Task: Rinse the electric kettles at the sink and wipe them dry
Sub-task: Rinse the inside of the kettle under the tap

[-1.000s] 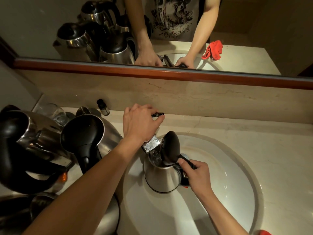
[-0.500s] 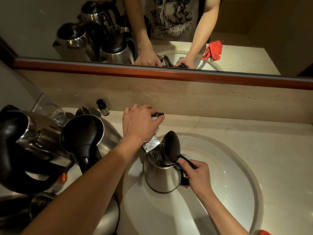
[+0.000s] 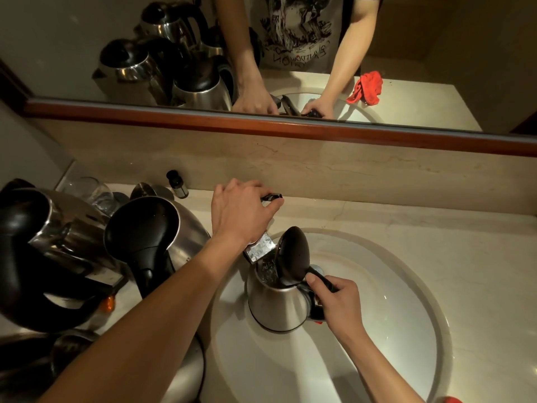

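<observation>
Standing upright in the sink (image 3: 406,286), kettle (image 3: 276,306) handle gripped right hand (image 3: 337,303), left hand (image 3: 241,213) gripping tap lever (image 3: 273,196)

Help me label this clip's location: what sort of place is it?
Probably a hotel bathroom vanity: a round basin sunk in a stone counter, a wall mirror above, and a drinking glass beside several electric kettles.

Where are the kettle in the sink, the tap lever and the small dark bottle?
kettle in the sink (image 3: 277,306), head view, on its steel body.
tap lever (image 3: 273,196), head view, on the dark tip past the left hand's fingers.
small dark bottle (image 3: 177,184), head view, on its body.
</observation>
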Tool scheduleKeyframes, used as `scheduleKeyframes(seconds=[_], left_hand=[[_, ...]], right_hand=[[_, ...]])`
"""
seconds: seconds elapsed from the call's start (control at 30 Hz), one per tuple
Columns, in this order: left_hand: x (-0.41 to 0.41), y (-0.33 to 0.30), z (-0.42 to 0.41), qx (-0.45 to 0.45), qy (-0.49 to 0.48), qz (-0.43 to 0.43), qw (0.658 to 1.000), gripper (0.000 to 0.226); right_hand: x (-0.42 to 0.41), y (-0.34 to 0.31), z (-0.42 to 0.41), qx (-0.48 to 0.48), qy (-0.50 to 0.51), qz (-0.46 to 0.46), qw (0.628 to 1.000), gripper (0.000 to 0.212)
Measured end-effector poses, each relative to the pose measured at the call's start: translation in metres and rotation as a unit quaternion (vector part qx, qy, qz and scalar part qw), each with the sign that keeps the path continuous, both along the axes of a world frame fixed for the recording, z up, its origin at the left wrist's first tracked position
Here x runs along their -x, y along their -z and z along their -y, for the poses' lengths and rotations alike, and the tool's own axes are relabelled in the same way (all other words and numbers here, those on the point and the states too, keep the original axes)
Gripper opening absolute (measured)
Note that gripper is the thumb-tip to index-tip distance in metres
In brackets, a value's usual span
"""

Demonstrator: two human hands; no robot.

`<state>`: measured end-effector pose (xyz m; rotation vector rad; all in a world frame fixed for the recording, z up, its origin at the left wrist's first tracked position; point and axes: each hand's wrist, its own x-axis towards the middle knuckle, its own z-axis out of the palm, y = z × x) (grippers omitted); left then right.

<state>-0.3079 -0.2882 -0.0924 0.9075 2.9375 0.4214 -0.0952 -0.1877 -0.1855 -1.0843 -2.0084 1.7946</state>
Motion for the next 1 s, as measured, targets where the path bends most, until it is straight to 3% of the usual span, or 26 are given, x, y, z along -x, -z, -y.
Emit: scheduleKeyframes(seconds=[1.0], left_hand=[[-0.0001,-0.0012,0.0011,-0.008,-0.001,0.002,1.0,0.046]], right_hand=[[0.0017,0.0007,-0.0008,0.002,-0.002,0.001,1.0,0.055]])
